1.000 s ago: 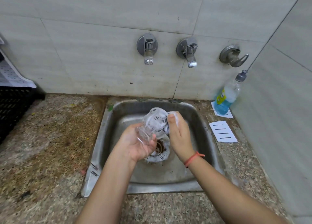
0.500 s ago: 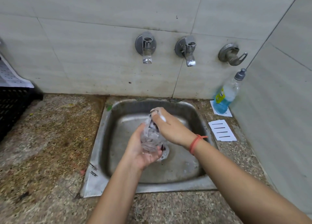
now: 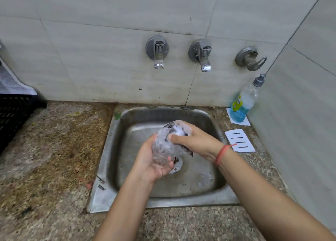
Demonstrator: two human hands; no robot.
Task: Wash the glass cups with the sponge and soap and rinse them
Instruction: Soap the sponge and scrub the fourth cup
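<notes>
Cup [image 3: 161,146]: clear glass, coated in white foam, being held over the middle of the sink [image 3: 101,168], just above the drain [image 3: 177,165], tilting with its far end toward 1 o'clock.
Left hand [image 3: 152,163]: cradling the cup's near end from 7 o'clock, with fingers and thumb curling round the glass.
Right hand [image 3: 198,142]: coming in from 3 o'clock, with fingers closing on the sponge [image 3: 174,130] and pressing it against the cup's far end.
Handling: I am judging the cup light, rigid and breakable. The lather is making it slick, so a loose hold could be letting it slide into the steel basin.
Hold: the near end and lower wall, wrapped in the palm, are looking like the safest place. A pinch on the soapy rim would be risking a slip.
Sponge: soft and dark grey under the suds, giving under the fingers. Its full shape is hiding behind hand and foam.
Sink: a square basin of dull, scuffed stainless steel with rounded corners and a wet bottom.
Taps [image 3: 158,52]: chrome, sitting on the tiled wall at 12 o'clock. No stream is showing.
Bottle [image 3: 242,102]: clear plastic holding blue liquid under a grey cap, leaning in the corner at 2 o'clock.
Counter [image 3: 54,150]: speckled brown stone, rough-looking and stained.
</notes>
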